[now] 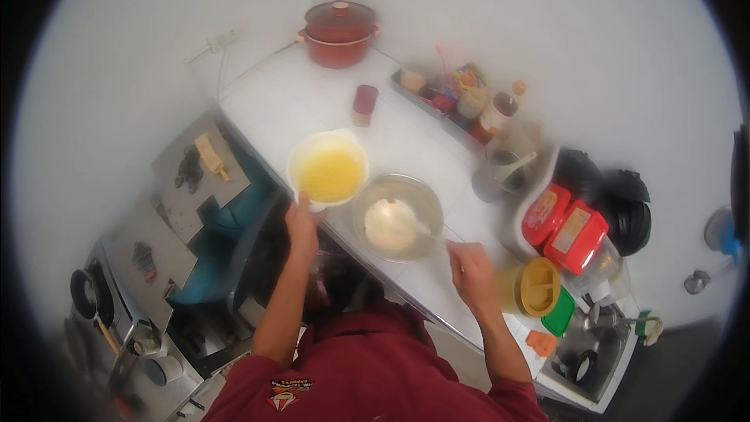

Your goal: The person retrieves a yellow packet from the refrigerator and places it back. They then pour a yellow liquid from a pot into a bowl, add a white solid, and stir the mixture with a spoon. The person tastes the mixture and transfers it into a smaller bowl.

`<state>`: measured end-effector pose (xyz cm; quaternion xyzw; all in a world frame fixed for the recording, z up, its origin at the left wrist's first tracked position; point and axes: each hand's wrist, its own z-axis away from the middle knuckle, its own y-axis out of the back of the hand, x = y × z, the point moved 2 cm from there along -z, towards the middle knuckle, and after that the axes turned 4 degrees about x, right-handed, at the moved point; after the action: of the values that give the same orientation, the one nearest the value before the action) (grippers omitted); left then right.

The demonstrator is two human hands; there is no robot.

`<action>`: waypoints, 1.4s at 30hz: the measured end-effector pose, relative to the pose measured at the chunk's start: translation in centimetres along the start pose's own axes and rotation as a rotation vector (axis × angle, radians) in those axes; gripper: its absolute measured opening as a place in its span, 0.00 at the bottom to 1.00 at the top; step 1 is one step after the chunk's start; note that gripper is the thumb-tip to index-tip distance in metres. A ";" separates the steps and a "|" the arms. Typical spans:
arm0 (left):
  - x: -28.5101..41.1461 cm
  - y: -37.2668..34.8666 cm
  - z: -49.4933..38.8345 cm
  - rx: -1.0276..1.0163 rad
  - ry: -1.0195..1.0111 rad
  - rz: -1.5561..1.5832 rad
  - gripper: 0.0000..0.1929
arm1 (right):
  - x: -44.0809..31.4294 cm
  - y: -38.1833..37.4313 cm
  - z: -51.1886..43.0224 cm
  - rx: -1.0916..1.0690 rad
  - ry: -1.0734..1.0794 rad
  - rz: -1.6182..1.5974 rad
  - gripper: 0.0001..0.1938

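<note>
My left hand (302, 228) grips the near rim of a white plastic bowl (295, 159), thumb over the edge. Inside that bowl is a yellow mass (333, 176); whether it is liquid or crumbs I cannot tell. A metal mixing bowl (430, 202) stands just to its right on the counter, with a pale, cream-coloured mixture (387, 225) at its bottom. My right hand (473, 274) is closed around the handle of a pale utensil (429, 233), whose blurred head reaches into the metal bowl. Whether the white bowl rests on the counter or is lifted is unclear.
On the white tiled counter (263, 94) stand a red lidded pot (338, 53), a red-lidded container (365, 102) and a tray (425, 99) of condiments. Right of my right hand are a yellow-lidded canister (538, 287), red boxes (577, 237) and a sink (606, 357).
</note>
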<state>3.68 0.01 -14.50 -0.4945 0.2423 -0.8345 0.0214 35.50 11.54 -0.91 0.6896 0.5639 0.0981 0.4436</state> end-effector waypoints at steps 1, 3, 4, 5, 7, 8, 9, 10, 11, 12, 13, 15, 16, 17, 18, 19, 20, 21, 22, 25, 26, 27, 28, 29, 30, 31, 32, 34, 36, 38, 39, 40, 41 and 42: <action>-0.2 0.1 0.0 0.000 0.005 0.005 0.23 | 0.4 0.1 0.0 -0.066 -0.018 0.007 0.15; -0.2 0.2 -0.1 -0.024 0.009 -0.023 0.23 | 1.3 0.4 -0.5 -0.185 -0.041 0.017 0.13; -0.1 0.3 -0.2 -0.041 0.007 -0.049 0.23 | 2.0 1.0 -1.1 -0.081 -0.070 0.049 0.12; 0.1 0.5 -0.2 -0.058 0.006 -0.067 0.23 | 2.9 1.6 -1.6 0.013 -0.103 0.086 0.11; 1.0 1.0 -0.5 -0.070 0.025 -0.233 0.24 | 5.3 2.7 -3.1 0.160 -0.243 0.166 0.08; 1.6 1.2 -0.8 -0.070 0.035 -0.318 0.24 | 7.1 3.4 -3.9 0.219 -0.346 0.186 0.08; 2.1 1.4 -1.1 -0.077 0.038 -0.381 0.25 | 8.9 3.9 -4.9 0.284 -0.375 0.246 0.08; 2.7 1.7 -1.3 -0.038 -0.013 -0.573 0.25 | 10.5 4.4 -5.7 0.364 -0.352 0.255 0.08; 3.3 1.8 -1.5 -0.004 -0.073 -0.741 0.25 | 12.4 4.6 -6.5 0.318 -0.420 0.355 0.08; 3.8 2.0 -1.8 0.041 -0.120 -0.908 0.26 | 13.9 4.4 -7.4 0.282 -0.439 0.428 0.09; 4.4 1.8 -1.9 0.044 -0.302 -1.068 0.26 | 15.1 4.2 -7.9 0.233 -0.506 0.485 0.10; 5.4 1.6 -2.0 0.091 -0.618 -1.396 0.27 | 16.1 3.5 -8.8 0.271 -0.447 0.381 0.11; 5.7 1.6 -2.0 0.093 -0.647 -1.370 0.27 | 16.3 2.9 -9.6 0.269 -0.509 0.312 0.11; 6.0 1.5 -2.1 0.103 -0.658 -1.361 0.26 | 15.9 2.1 -10.7 0.272 -0.399 0.270 0.11; 6.2 1.5 -2.2 0.119 -0.674 -1.362 0.26 | 15.2 1.1 -11.6 0.259 -0.367 0.223 0.11; 6.5 1.4 -2.3 0.109 -0.667 -1.319 0.26 | 14.3 0.2 -12.4 0.262 -0.342 0.155 0.11; 6.7 1.2 -2.5 0.102 -0.668 -1.284 0.26 | 13.2 -1.2 -13.2 0.168 -0.324 0.095 0.12; 6.9 1.0 -2.8 0.096 -0.664 -1.253 0.26 | 12.0 -3.2 -14.2 0.076 -0.316 0.034 0.12; 7.1 0.8 -3.1 0.082 -0.647 -1.303 0.23 | 10.7 -5.2 -15.2 0.022 -0.246 -0.056 0.12; 6.4 0.5 -3.5 -0.116 -0.155 -0.532 0.17 | 7.3 -12.7 -17.4 -0.209 -0.236 -0.210 0.13; 6.4 0.3 -3.5 -0.120 -0.172 -0.514 0.15 | 6.4 -15.0 -17.7 -0.246 -0.242 -0.255 0.16; 6.5 0.2 -3.4 -0.134 -0.172 -0.487 0.13 | 5.8 -17.0 -18.2 -0.282 -0.253 -0.254 0.18; 6.5 0.0 -3.3 -0.147 -0.172 -0.458 0.12 | 5.4 -18.8 -18.6 -0.320 -0.267 -0.251 0.20; 6.5 -0.1 -3.2 -0.143 -0.173 -0.415 0.13 | 5.1 -20.3 -18.9 -0.364 -0.293 -0.237 0.22; 6.5 -0.2 -3.1 -0.138 -0.175 -0.371 0.14 | 5.0 -21.4 -19.1 -0.393 -0.302 -0.243 0.25; 6.5 -0.2 -2.9 -0.133 -0.173 -0.322 0.14 | 4.9 -22.3 -19.3 -0.428 -0.324 -0.238 0.27; 6.7 -0.2 -2.8 -0.132 -0.183 -0.310 0.14 | 4.8 -23.0 -19.5 -0.451 -0.353 -0.230 0.30; 7.0 -0.1 -2.5 -0.128 -0.180 -0.276 0.14 | 4.7 -23.7 -19.7 -0.458 -0.343 -0.260 0.31; 7.5 0.1 -2.3 -0.141 -0.190 -0.253 0.14 | 4.7 -24.0 -20.0 -0.450 -0.342 -0.288 0.32; 8.1 0.2 -2.3 -0.157 -0.184 -0.262 0.14 | 4.8 -24.0 -20.4 -0.434 -0.345 -0.322 0.31; 8.5 0.3 -2.3 -0.169 -0.177 -0.281 0.14 | 4.8 -24.0 -20.6 -0.436 -0.348 -0.348 0.31; 8.9 0.4 -2.3 -0.165 -0.163 -0.307 0.14 | 4.8 -23.9 -20.8 -0.432 -0.356 -0.377 0.30; 9.2 0.3 -2.3 -0.182 -0.151 -0.279 0.13 | 4.8 -23.7 -21.0 -0.416 -0.364 -0.408 0.30; 9.4 0.3 -2.3 -0.182 -0.131 -0.259 0.13 | 4.7 -23.6 -21.1 -0.417 -0.386 -0.447 0.29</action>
<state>-3.06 -1.95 -7.85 -0.5747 0.2492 -0.7709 -0.1152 7.43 25.47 -7.25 0.4498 0.5745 -0.0202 0.6836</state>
